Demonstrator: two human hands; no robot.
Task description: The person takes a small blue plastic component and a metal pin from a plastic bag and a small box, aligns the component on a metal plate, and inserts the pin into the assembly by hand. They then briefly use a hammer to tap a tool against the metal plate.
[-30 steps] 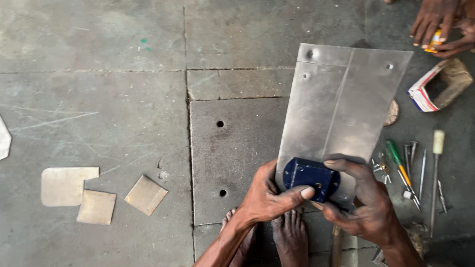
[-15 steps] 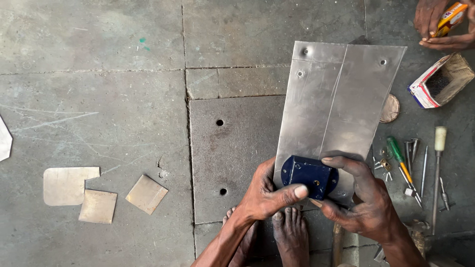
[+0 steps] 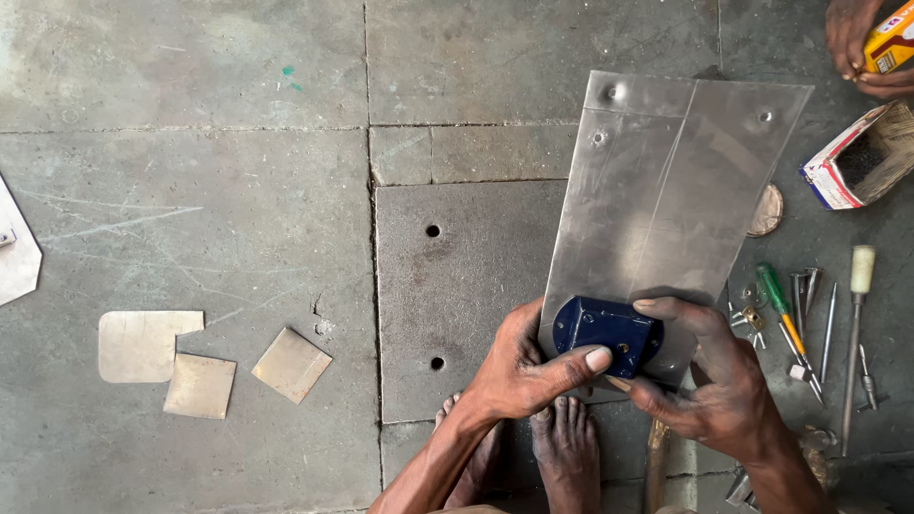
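Both hands stayed clamped on the blue block (image 3: 607, 330) at the near edge of the sheet (image 3: 666, 190): left hand (image 3: 524, 366) thumb across it, right hand (image 3: 709, 376) fingers over its top. Little had shifted; apparently positioning continued. Another person's hand (image 3: 857, 43) raised a yellow box (image 3: 890, 43).

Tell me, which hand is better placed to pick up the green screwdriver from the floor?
The right hand, probably. The green screwdriver lies on the floor just beside it, among other tools. The left hand is on the far side of the blue part and the metal sheet.
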